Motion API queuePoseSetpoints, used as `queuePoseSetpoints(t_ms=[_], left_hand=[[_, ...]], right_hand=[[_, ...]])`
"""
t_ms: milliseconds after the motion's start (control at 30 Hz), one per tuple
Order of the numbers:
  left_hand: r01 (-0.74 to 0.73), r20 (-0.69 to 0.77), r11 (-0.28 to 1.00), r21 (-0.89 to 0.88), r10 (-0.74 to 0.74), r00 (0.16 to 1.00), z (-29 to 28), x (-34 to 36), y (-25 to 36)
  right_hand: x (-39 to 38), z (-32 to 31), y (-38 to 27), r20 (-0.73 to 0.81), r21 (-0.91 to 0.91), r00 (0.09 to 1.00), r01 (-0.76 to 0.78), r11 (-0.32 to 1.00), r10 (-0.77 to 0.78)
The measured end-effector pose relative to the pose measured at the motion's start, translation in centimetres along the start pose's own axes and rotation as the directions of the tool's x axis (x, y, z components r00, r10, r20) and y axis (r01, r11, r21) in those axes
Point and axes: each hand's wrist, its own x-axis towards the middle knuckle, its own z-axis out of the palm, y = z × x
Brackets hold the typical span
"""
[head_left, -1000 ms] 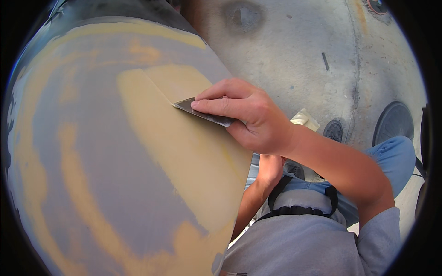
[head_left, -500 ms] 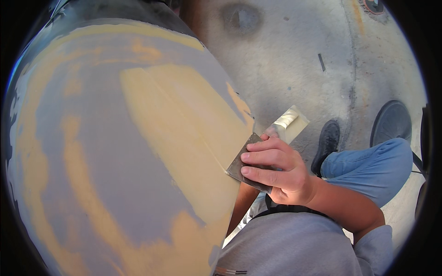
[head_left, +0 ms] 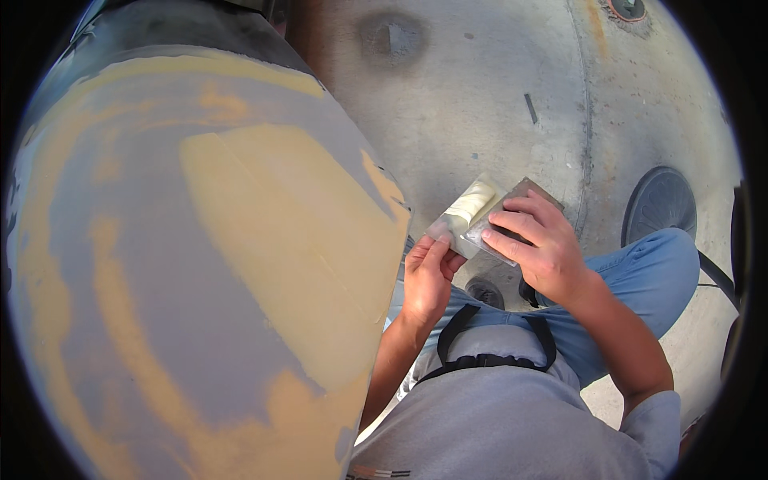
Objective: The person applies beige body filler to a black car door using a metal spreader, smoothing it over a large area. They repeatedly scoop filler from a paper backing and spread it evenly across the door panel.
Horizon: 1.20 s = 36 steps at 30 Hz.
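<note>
My left hand (head_left: 430, 276) pinches a pale, see-through flat spreader (head_left: 441, 230) by its near end, thumb on top. A thick strip of creamy yellow filler paste (head_left: 474, 198) lies along it. My right hand (head_left: 548, 252) grips a dark, flat rectangular spreader (head_left: 534, 192), fingers spread over its face. The edge of the dark spreader meets or nearly meets the pale one beside the paste; contact is hard to tell. To the left is a large curved grey panel (head_left: 176, 264) with a broad smooth patch of yellow filler (head_left: 280, 240); both hands are off it.
The panel's right edge runs close to my left forearm. Beyond lies a concrete floor (head_left: 480, 96) with a dark stain (head_left: 392, 38) and a small dark strip (head_left: 531, 109). A round black disc-shaped base (head_left: 661, 208) stands right of my bent knee (head_left: 652, 268).
My right hand has lifted the dark spreader off the panel's edge and moved right to the pale spreader. My left hand, hidden before, has come into view. The view has shifted slightly.
</note>
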Motion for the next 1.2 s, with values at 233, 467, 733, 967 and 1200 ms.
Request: queuePoseSetpoints(t_ms=[233,467,733,967,1200], left_hand=[[-0.034,-0.048,0.993,-0.114,0.029,0.998,0.7,-0.5,-0.3],[-0.011,-0.202,0.999,-0.039,0.003,0.979,0.9,0.2,-0.6],[0.178,-0.102,0.984,-0.012,-0.178,0.979,-0.2,0.5,-0.5],[0.163,-0.152,0.987,-0.011,-0.163,0.975,0.1,0.4,-0.8],[0.142,-0.104,0.985,0.094,-0.132,0.986,-0.3,0.5,-1.0]], right_hand=[[-1.2,0.5,0.0,0.104,0.076,0.995,-0.009,0.997,0.001],[5.1,-2.8,-0.6,0.020,0.421,0.975,-0.209,0.883,0.222],[25.2,2.4,-2.3,-0.114,0.838,0.981,0.010,0.545,0.159],[29.7,4.6,-4.9,-0.155,0.809,0.984,0.074,0.583,0.090],[27.8,4.3,-6.4,-0.294,0.712,0.956,0.205,0.672,0.020]])
